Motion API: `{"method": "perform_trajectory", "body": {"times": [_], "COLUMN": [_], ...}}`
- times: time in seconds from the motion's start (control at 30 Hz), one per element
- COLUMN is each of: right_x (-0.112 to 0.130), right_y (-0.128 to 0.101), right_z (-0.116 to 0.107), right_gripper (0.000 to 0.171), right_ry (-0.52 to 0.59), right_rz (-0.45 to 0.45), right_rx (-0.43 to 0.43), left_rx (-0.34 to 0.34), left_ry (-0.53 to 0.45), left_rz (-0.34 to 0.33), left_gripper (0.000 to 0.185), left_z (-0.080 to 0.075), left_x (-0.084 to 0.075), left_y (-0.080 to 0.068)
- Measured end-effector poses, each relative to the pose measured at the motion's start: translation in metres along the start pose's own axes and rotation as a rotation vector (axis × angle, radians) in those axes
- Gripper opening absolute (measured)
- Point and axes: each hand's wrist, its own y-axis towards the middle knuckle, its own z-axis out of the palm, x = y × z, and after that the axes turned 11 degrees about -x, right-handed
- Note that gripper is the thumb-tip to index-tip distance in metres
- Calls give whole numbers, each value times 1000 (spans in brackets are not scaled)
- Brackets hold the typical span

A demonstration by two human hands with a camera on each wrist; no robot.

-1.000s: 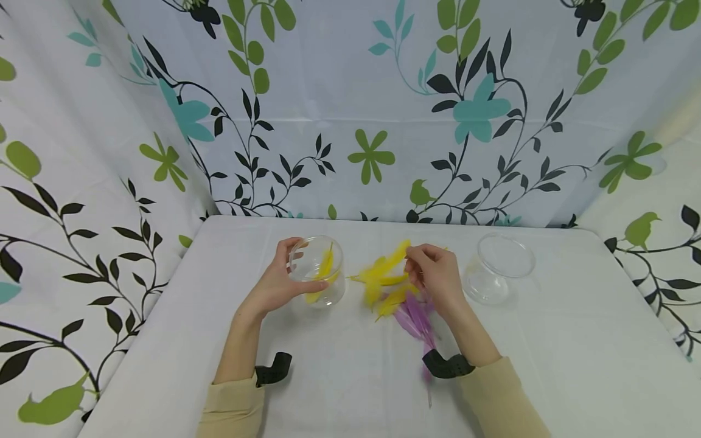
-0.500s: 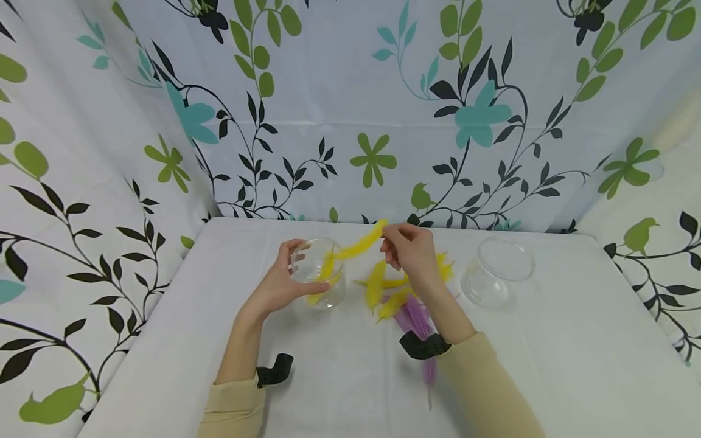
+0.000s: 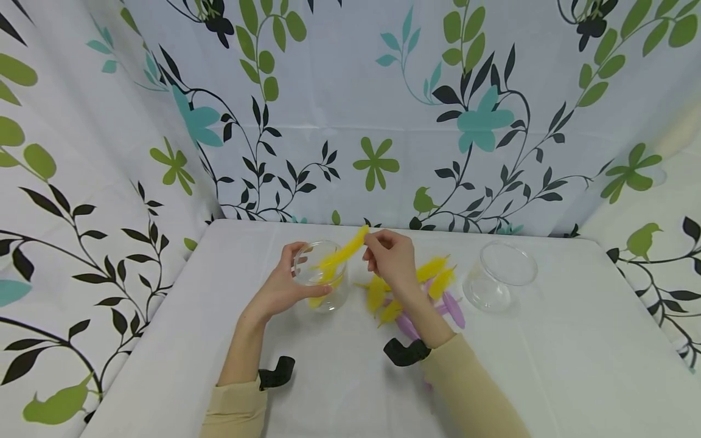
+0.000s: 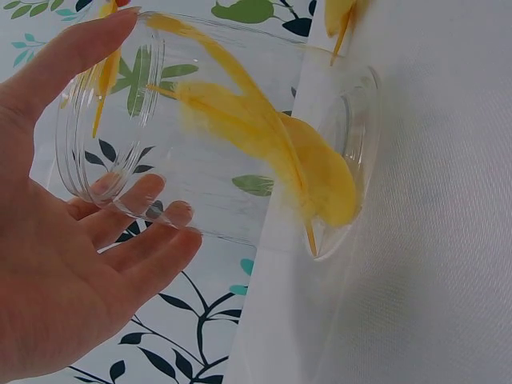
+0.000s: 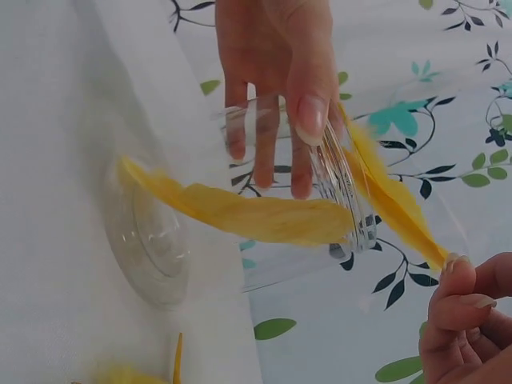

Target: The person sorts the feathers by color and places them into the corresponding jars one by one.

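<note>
Yellow feather pinched at its upper end by the right hand, its lower part dipping into the mouth of a clear jar on the white table. The left hand curls round that jar, thumb in front, fingers behind. Just right of the jar lies a loose pile of yellow and purple feathers, and well to the right stands a second clear jar.

From the left wrist, the fingers wrap the ribbed rim of the jar, with a yellow feather resting inside.

From the right wrist, the fingertips nip the feather at the jar's rim; another feather lies along the inside.
</note>
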Motion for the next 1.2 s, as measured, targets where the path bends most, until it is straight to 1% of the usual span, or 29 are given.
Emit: {"method": "perform_trajectory", "body": {"times": [0.2,0.37,0.5,0.7,0.93,1.07,1.2], "right_x": [-1,-7,-10,-11,-10,-12,-14], "right_y": [-3,-6,-9,-11,-9,-10,-12], "right_z": [3,10,14,15,13,13,14], "right_gripper": [21,19,18,17,17,17,18], "right_ry": [-25,-24,-43,-75,-70,-64,-94], "right_rz": [4,4,-2,-30,-39,-44,-50], "right_rx": [22,39,49,21,-13,20,74], "left_rx": [-4,-6,-4,1,2,-1,-2], "left_ry": [9,2,-10,-11,-8,1,12], "left_rz": [-2,-2,4,12,9,2,2], "left_gripper": [109,108,107,108,109,109,110], "left_z": [0,0,1,1,1,0,0], "left_x": [0,0,1,0,0,0,0], "left_y": [-1,-1,-1,0,1,1,1]}}
